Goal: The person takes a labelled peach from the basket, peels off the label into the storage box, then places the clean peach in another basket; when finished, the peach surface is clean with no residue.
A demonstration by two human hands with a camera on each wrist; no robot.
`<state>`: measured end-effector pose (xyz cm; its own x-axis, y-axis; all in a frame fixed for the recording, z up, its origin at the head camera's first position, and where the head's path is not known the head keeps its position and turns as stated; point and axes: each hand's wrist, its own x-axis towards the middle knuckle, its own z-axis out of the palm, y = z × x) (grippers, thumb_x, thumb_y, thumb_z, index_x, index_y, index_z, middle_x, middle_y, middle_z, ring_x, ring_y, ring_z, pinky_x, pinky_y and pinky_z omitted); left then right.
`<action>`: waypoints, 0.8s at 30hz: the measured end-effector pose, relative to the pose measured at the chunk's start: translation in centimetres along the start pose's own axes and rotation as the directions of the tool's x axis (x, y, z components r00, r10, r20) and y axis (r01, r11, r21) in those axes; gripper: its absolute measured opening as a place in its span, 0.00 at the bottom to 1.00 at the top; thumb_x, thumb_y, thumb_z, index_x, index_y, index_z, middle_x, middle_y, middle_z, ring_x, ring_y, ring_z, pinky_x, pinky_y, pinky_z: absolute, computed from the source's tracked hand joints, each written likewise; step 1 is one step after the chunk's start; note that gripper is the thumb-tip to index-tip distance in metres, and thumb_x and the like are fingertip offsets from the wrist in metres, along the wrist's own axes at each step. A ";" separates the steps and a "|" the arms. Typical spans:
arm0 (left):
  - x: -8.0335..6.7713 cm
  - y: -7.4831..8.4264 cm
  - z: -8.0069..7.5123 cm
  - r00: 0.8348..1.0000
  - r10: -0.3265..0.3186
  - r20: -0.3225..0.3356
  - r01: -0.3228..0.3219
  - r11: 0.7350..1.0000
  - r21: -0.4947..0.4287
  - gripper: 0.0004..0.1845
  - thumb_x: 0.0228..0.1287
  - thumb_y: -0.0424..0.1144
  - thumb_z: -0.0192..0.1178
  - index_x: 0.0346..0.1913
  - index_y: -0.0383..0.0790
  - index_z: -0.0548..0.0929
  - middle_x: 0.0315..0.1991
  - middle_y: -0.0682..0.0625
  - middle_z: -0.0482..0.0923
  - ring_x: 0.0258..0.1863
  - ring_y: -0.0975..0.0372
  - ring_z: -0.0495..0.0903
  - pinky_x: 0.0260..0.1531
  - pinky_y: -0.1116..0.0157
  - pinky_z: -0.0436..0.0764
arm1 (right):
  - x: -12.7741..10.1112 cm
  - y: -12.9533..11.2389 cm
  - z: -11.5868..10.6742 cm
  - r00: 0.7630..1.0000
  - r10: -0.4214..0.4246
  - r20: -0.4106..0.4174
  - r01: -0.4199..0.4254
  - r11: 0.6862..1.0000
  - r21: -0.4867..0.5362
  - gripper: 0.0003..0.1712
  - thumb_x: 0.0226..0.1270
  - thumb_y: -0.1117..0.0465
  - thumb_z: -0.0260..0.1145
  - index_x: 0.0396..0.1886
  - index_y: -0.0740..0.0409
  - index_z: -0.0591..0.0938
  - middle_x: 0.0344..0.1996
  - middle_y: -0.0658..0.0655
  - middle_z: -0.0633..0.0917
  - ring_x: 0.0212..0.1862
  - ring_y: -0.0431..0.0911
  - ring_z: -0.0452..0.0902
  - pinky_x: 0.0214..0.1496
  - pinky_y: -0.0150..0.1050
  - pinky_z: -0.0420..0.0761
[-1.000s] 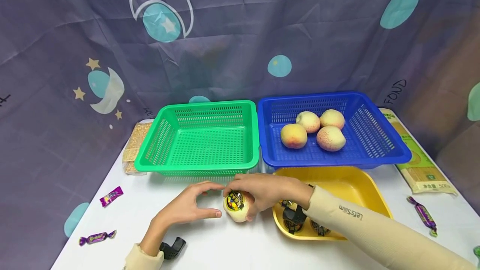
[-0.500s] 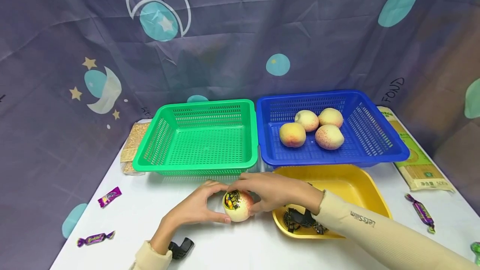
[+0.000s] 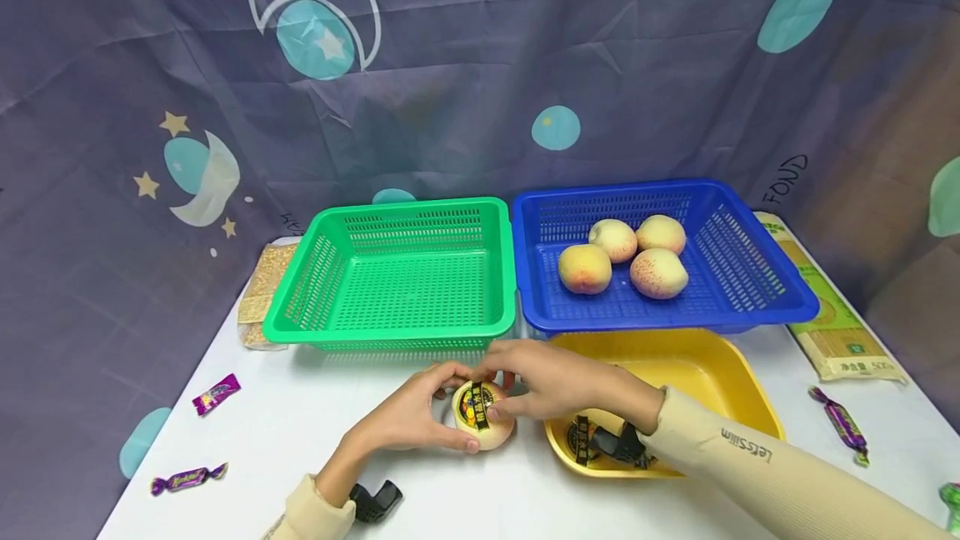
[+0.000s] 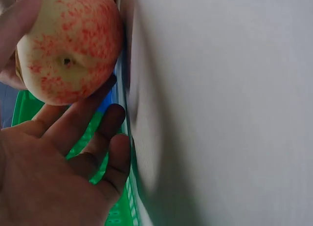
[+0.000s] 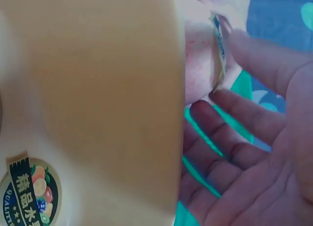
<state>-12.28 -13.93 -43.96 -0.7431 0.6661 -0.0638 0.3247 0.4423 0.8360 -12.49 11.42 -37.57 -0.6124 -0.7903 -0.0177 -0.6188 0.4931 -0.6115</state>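
A pale peach (image 3: 487, 432) with a round black-and-gold fruit label sits between both hands, in front of the green basket (image 3: 390, 332). My left hand (image 3: 408, 419) holds it from the left, the thumb along its near side. In the left wrist view, the red-speckled underside of the peach (image 4: 73, 55) shows above the spread fingers. My right hand (image 3: 551, 382) reaches over from the right, its thumb on the label (image 5: 218, 55) and its index fingertip at the label's far end. The other right fingers curl beside the peach.
Several peaches (image 3: 658, 273) lie in the blue basket (image 3: 540, 327). A yellow tub (image 3: 750, 390) holds labelled peaches, partly hidden by the right forearm. Wrapped candies (image 3: 189, 479) lie at the sides. Grain and noodle packets (image 3: 858, 348) flank the baskets.
The left hand has moved right and taken hold of the peach, which has turned so its label faces up. The right thumb and index have shifted from the peach's side to the label.
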 end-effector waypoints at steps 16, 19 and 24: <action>0.4 0.0 -0.1 0.997 0.013 -0.074 -0.011 1.000 0.030 0.38 0.43 0.52 0.82 0.61 0.60 0.78 0.52 0.69 0.80 0.52 0.67 0.77 0.54 0.63 0.76 | 0.3 0.2 0.0 0.996 0.055 -0.072 -0.045 0.990 0.137 0.14 0.68 0.63 0.70 0.52 0.60 0.87 0.44 0.53 0.87 0.37 0.34 0.79 0.40 0.29 0.82; 0.4 0.0 -0.1 0.997 0.020 -0.079 -0.017 0.999 0.047 0.38 0.43 0.53 0.82 0.61 0.59 0.79 0.54 0.69 0.80 0.52 0.67 0.77 0.55 0.63 0.77 | 0.3 0.0 0.1 0.994 0.077 -0.082 -0.063 0.985 0.159 0.12 0.68 0.63 0.70 0.49 0.60 0.87 0.43 0.53 0.88 0.37 0.34 0.79 0.41 0.28 0.82; 0.4 0.4 -0.2 0.995 0.028 -0.099 -0.020 0.996 0.089 0.39 0.43 0.54 0.82 0.62 0.57 0.79 0.54 0.68 0.79 0.52 0.67 0.77 0.56 0.61 0.78 | 0.2 -0.4 0.2 0.988 0.100 -0.121 -0.079 0.983 0.167 0.14 0.66 0.65 0.70 0.51 0.61 0.86 0.38 0.51 0.87 0.32 0.34 0.79 0.36 0.28 0.81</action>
<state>-12.54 -13.63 -43.58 -0.7877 0.6159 0.0139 0.3897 0.4806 0.7856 -12.28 10.97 -37.50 -0.7260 -0.6875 0.0173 -0.4778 0.4861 -0.7318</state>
